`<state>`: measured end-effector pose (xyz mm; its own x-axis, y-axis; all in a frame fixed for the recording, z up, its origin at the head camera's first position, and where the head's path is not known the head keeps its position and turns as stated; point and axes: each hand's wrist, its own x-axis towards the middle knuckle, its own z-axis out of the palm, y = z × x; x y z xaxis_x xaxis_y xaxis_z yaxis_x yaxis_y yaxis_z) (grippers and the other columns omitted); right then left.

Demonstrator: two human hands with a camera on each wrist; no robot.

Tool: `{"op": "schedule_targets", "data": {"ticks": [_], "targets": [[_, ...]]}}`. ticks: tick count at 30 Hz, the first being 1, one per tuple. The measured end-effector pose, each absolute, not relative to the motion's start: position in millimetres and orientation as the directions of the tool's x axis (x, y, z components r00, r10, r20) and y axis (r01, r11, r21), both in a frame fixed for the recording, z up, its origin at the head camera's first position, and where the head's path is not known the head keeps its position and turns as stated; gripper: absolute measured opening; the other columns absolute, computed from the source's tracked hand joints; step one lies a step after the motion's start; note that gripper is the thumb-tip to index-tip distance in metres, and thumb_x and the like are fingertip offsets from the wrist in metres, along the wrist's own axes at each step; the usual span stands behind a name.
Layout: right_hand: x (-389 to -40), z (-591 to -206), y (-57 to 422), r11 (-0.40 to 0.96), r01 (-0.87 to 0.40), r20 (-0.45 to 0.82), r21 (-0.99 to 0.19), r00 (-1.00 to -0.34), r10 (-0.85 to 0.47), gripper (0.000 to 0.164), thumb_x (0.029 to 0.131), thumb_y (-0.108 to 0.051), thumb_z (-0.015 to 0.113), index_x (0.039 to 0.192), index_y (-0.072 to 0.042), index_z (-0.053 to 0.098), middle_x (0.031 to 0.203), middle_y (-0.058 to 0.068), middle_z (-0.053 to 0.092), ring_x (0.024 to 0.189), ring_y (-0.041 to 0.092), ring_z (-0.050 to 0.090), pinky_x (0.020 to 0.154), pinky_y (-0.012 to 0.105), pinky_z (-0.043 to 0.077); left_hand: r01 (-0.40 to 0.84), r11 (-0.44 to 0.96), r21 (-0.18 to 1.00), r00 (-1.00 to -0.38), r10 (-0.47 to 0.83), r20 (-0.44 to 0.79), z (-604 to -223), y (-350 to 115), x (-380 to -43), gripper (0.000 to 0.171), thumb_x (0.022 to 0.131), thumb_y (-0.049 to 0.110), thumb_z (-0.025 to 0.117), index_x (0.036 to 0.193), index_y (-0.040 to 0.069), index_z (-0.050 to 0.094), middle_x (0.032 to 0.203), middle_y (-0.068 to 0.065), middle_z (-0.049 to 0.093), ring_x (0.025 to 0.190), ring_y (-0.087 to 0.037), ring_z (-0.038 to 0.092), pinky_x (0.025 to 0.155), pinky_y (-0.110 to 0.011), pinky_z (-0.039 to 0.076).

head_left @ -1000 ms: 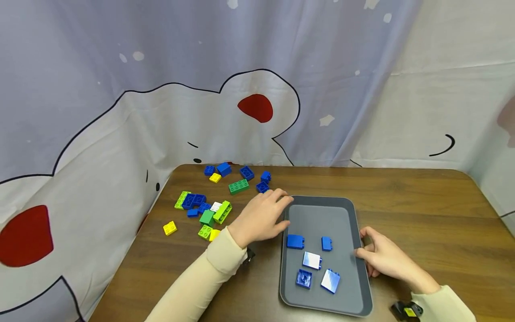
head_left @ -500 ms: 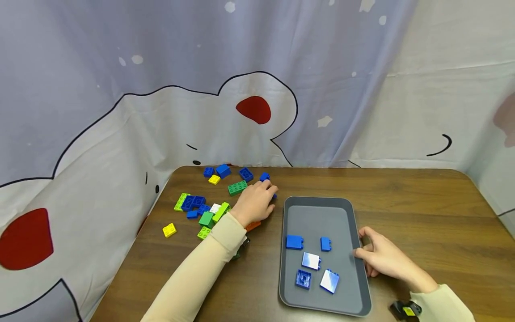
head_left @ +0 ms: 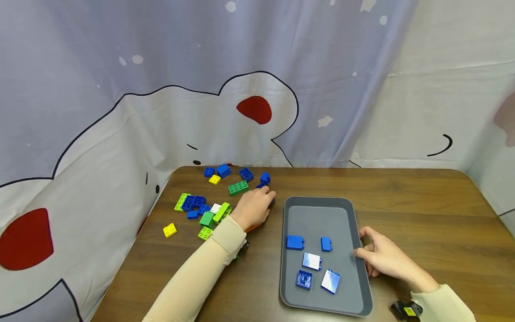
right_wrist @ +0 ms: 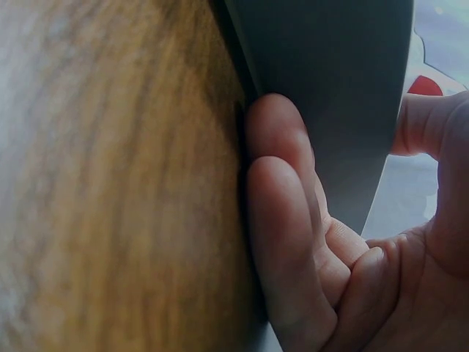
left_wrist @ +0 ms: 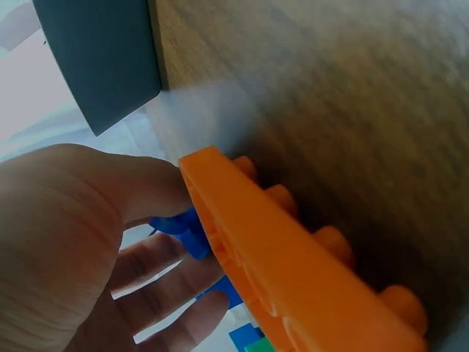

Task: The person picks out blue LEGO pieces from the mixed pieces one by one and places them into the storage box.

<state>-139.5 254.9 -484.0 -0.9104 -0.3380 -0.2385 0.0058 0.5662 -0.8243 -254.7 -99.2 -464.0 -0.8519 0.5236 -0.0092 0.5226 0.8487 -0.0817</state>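
In the head view my left hand [head_left: 252,208] is low over the table, left of the grey tray [head_left: 287,268]. It pinches a blue brick [left_wrist: 192,233], which shows between thumb and fingers in the left wrist view and is mostly hidden. An orange brick [left_wrist: 293,264] with studs along one side lies close under that hand. My right hand [head_left: 384,254] grips the tray's right edge, thumb at the rim and curled fingers against the outer side [right_wrist: 322,66]. Inside the tray lie several blue bricks [head_left: 295,242], some glossy with glare.
Left of the tray, loose bricks are scattered: a green brick [head_left: 238,188], a lime brick [head_left: 222,213], a yellow brick [head_left: 170,230], a white brick [head_left: 215,208] and several blue ones [head_left: 246,174]. A curtain [head_left: 181,125] hangs behind the wooden table [head_left: 422,201].
My left hand has moved from the tray's left rim leftward to the bricks, then slightly nearer to me, with blue at its fingertips. My right hand and the tray have stayed put.
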Motion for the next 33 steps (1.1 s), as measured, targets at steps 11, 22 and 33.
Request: {"op": "schedule_targets", "data": {"ticks": [11,22,33], "targets": [[-138,-483,255,0.560,0.013,-0.246,-0.828,-0.907,-0.342,0.041,0.090,-0.017,0.063,0.118,0.000,0.038,0.056,0.006,0.061,0.040,0.018,0.056,0.040,0.034,0.049,0.528,0.848,-0.033,-0.849,0.529,-0.001,-463,-97,-247,0.031,0.093,0.017,0.061,0.124,0.017,0.058,0.109,-0.006,0.060,0.084,-0.020,0.065,0.074,-0.036,0.058],[-139,-483,255,0.568,0.027,-0.260,-0.823,-0.906,-0.333,0.041,0.090,-0.018,0.063,0.118,-0.001,0.039,0.057,0.005,0.061,0.041,0.018,0.056,0.041,0.034,0.049,0.594,0.804,-0.004,-0.794,0.588,0.157,-445,-90,-231,0.033,0.086,0.020,0.070,0.118,0.017,0.059,0.103,-0.003,0.058,0.079,-0.013,0.058,0.070,-0.029,0.056],[-140,-484,255,0.591,0.027,-0.265,-0.806,-0.909,-0.320,0.040,0.090,-0.017,0.062,0.118,-0.001,0.039,0.056,0.005,0.062,0.041,0.018,0.056,0.041,0.035,0.049,0.673,0.732,-0.102,-0.703,0.677,0.220,-423,-69,-197,0.031,0.084,0.029,0.070,0.111,0.017,0.062,0.094,-0.001,0.057,0.074,-0.012,0.053,0.067,-0.026,0.051]]}}
